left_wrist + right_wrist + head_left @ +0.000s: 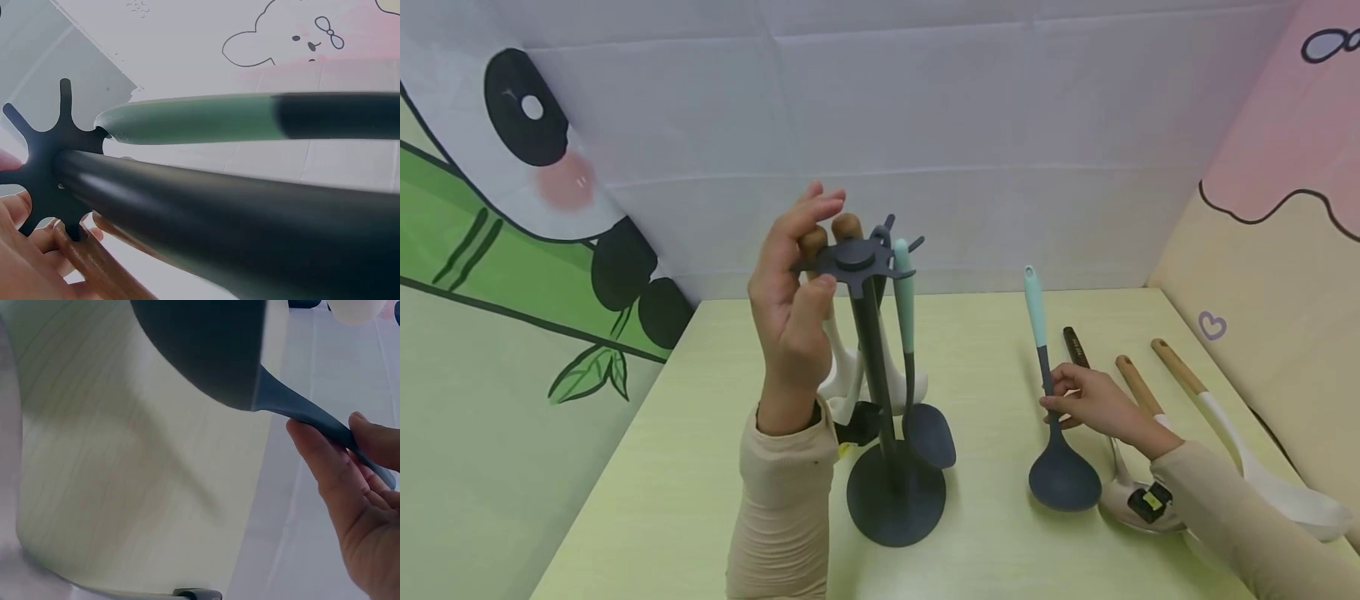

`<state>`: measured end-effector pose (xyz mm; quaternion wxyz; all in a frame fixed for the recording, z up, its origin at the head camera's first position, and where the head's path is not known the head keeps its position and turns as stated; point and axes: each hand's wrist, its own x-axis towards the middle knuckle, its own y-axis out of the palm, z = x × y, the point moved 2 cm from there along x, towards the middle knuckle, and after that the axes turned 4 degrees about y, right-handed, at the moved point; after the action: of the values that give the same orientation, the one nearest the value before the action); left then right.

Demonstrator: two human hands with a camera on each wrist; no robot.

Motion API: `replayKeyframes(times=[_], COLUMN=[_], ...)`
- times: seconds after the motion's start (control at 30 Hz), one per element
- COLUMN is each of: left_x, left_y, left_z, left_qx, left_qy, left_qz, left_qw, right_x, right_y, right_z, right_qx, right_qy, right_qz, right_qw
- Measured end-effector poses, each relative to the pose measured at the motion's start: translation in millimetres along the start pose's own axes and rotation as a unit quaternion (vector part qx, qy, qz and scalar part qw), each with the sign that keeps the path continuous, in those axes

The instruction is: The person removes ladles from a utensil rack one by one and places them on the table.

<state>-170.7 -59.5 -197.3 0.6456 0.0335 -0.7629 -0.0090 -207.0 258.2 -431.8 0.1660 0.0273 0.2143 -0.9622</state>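
Observation:
A dark utensil rack [897,508] with a round base and a hooked top stands left of the table's middle. My left hand [793,300] holds its top, thumb at the hooked plate [47,165] and fingers about the wooden handle ends. A turner [929,435] with a mint handle hangs on the rack's right side; white utensils [842,367] with wooden handles hang behind the post. My right hand [1093,404] pinches the dark shaft of a mint-handled ladle [1063,475]. In the right wrist view the ladle bowl [212,350] is above the tabletop, its shadow below.
To the right lie a metal utensil with a black handle [1076,346], a wooden-handled utensil [1138,385] partly hidden by my right arm, and a white one with a wooden handle [1180,367]. A white cloth wall [970,167] bounds the table [700,467] behind.

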Motion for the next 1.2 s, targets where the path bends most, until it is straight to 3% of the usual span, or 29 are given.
replayKeyframes(times=[0.8, 1.2], left_x=[-1.0, -1.9], left_y=[0.1, 0.1], left_z=[-1.3, -0.3], left_qx=[0.005, 0.007], left_qy=[0.004, 0.005], left_qz=[0.013, 0.012], left_qw=[0.9999, 0.9999], right_x=[12, 16], right_y=[4, 4], right_z=[-31, -42], right_qx=[0.030, 0.053], right_qy=[0.055, 0.102], right_qz=[0.069, 0.104], right_qw=[0.996, 0.988])
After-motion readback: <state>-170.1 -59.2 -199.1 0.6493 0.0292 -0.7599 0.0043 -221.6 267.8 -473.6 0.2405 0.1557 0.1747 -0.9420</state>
